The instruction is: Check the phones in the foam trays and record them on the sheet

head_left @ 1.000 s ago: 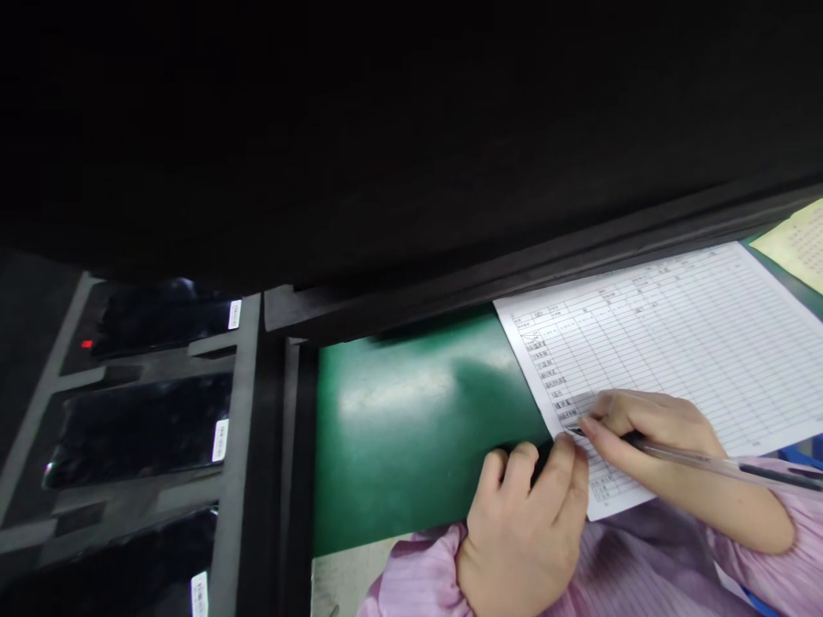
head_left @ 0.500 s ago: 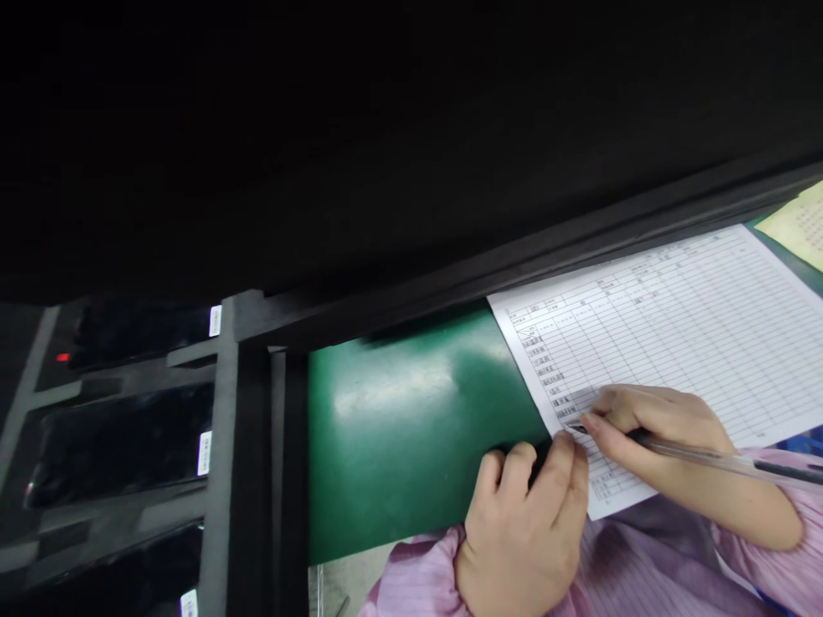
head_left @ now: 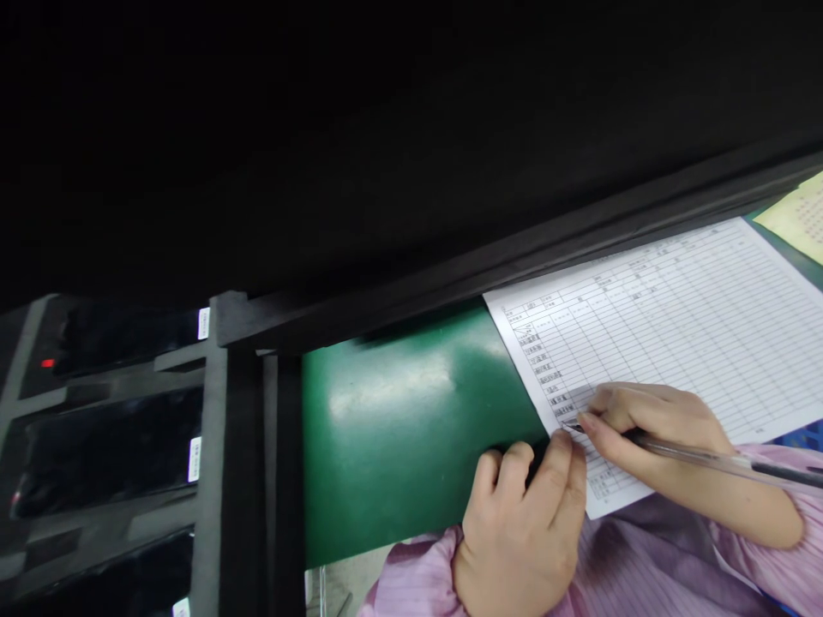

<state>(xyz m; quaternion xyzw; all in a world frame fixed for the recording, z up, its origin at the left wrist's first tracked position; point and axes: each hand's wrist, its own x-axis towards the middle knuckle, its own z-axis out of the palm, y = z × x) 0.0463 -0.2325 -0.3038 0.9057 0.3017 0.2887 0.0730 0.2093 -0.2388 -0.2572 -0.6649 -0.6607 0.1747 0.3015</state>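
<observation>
While the left hand (head_left: 524,523) curls at the near edge of the counter (head_left: 399,446), fingers bent and fingertips pressing the lower-left corner of the form sheet (head_left: 675,343), its grip looks closed on nothing but the paper edge; can't tell if anything sits under the fingers. Right hand (head_left: 649,428) just right of it, grip closed on a pen (head_left: 720,463). Pen: clear barrel, dark refill inside, tip touching the sheet's left column near that same corner, barrel running out right over the wrist. Both sleeves pink striped. Sheet: white, printed grid, text labels down the left column, most cells blank; lies flat on the green counter mat, bottom corner overhanging the near edge. Yellow sheet (head_left: 797,223) beyond its far right corner, partly cut off. Left of the sheet, past the green mat: grey foam tray (head_left: 212,428), slots each holding a dark glossy phone (head_left: 109,446) with a small white label at its right end. Farther back: black overhang (head_left: 411,154), detail not visible.
</observation>
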